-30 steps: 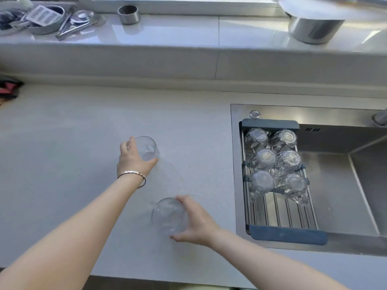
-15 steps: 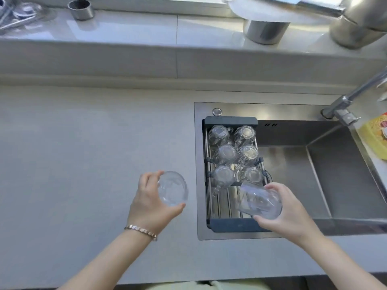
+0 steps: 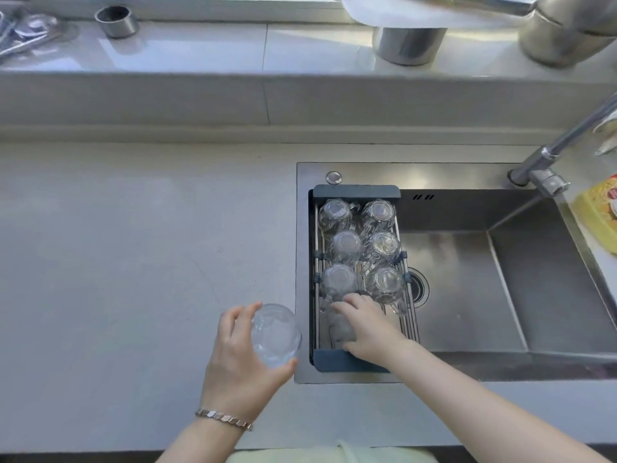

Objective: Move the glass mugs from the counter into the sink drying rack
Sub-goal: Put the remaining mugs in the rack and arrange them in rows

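Note:
A drying rack [image 3: 357, 192] with dark end bars spans the left end of the steel sink [image 3: 467, 295]. Several glass mugs [image 3: 345, 243] stand upside down on it in two columns. My right hand [image 3: 370, 325] is over the near part of the rack, gripping a glass mug [image 3: 340, 327] that is upside down on the bars. My left hand [image 3: 240, 359] holds another glass mug [image 3: 275, 334] tipped with its base towards me, above the counter just left of the sink edge.
A faucet [image 3: 551, 168] rises at the sink's back right, with a yellow packet [image 3: 601, 215] beside it. Metal cups [image 3: 117, 20] and pots [image 3: 409, 45] stand on the raised ledge behind. The pale counter [image 3: 133, 262] stretches to the left.
My right hand has lowered its mug from above the rack's near end onto the bars. My left hand has carried its mug rightwards, close to the sink edge.

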The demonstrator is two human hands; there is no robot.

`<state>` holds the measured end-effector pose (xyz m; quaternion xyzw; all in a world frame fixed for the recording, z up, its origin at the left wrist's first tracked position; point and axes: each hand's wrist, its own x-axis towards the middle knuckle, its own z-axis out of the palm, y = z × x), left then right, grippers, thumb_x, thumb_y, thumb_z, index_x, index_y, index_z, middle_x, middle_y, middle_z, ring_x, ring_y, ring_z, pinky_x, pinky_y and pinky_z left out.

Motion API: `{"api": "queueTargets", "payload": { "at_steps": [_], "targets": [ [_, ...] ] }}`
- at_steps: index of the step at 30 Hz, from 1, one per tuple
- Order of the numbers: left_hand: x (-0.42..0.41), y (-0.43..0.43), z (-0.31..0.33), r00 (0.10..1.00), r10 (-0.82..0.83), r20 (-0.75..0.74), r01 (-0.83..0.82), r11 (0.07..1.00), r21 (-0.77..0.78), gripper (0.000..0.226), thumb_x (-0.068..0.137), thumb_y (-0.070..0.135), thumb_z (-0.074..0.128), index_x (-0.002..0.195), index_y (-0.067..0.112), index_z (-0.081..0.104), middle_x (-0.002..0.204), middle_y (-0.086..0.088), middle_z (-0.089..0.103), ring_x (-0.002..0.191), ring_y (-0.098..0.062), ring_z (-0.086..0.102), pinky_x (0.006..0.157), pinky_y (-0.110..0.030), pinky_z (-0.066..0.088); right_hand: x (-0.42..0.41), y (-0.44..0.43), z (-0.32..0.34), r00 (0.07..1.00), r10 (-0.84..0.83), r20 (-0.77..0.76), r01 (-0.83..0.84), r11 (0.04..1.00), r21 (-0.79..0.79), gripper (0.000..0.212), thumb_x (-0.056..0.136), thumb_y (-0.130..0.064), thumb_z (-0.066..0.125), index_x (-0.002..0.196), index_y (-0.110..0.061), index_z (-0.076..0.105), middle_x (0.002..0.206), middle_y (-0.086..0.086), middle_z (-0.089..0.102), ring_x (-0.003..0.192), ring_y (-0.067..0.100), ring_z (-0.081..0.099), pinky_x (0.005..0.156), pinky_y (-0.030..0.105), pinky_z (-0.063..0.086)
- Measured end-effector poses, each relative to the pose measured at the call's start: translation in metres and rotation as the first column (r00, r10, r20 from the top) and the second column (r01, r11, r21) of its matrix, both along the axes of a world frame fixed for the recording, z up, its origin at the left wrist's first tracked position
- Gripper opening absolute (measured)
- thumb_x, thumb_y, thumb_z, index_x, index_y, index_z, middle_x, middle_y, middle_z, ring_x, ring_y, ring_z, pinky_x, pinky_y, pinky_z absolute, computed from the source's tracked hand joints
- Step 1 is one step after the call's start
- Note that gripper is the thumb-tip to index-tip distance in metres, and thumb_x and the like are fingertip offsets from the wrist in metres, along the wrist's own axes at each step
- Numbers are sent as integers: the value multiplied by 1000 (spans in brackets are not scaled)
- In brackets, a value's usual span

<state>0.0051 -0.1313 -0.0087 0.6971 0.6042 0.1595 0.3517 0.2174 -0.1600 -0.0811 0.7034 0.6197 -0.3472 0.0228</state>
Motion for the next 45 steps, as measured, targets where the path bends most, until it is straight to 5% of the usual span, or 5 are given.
{"api": "queueTargets", "payload": {
  "at_steps": [13, 23, 32, 39, 45],
  "targets": [
    [23, -6, -1, 999, -39, -1, 39, 999, -10, 82, 51, 20, 88, 124, 20, 50, 109, 7, 40, 103, -18, 55, 88, -29, 49, -4, -26, -17, 808, -538, -239, 558, 829, 19, 56, 79, -16, 69, 130, -18, 45, 138, 6, 38, 131, 24, 33, 108, 31, 29],
    [26, -7, -1, 997, -73, 4, 73, 997, -8, 83, 53, 20, 88, 126, 18, 49, 110, 8, 39, 105, -17, 55, 87, -23, 44, 5, -19, -12, 820, -515, -248, 506, 856, -104, 57, 72, -16, 67, 126, -23, 50, 130, 2, 40, 121, 29, 41, 102, 36, 40],
    [24, -1, 0, 999, -49, 4, 49, 999, 0, 83, 53, 19, 87, 127, 18, 49, 110, 10, 37, 106, -17, 54, 87, -21, 42, -15, 6, 5, 899, -425, 109, 427, 904, 6, 57, 81, -52, 57, 124, -16, 52, 122, 9, 49, 114, 29, 50, 89, 36, 45],
    [24, 0, 2, 998, -48, -36, 47, 998, -31, 84, 55, 22, 87, 129, 18, 47, 109, 10, 35, 107, -15, 53, 86, -20, 41, -31, -1, 4, 864, -493, -105, 497, 868, 13, 47, 87, -35, 58, 128, -14, 46, 124, 9, 44, 112, 26, 50, 87, 33, 44],
    [42, 9, 7, 995, 30, 91, 0, 952, -307, 82, 56, 32, 87, 128, 21, 49, 109, 5, 47, 94, -13, 57, 77, -20, 46, -8, -42, 34, 787, -304, -537, 407, 910, 82, 79, 70, -23, 78, 122, -53, 28, 129, -20, 40, 107, -3, 49, 89, 8, 41]
  ]
}}
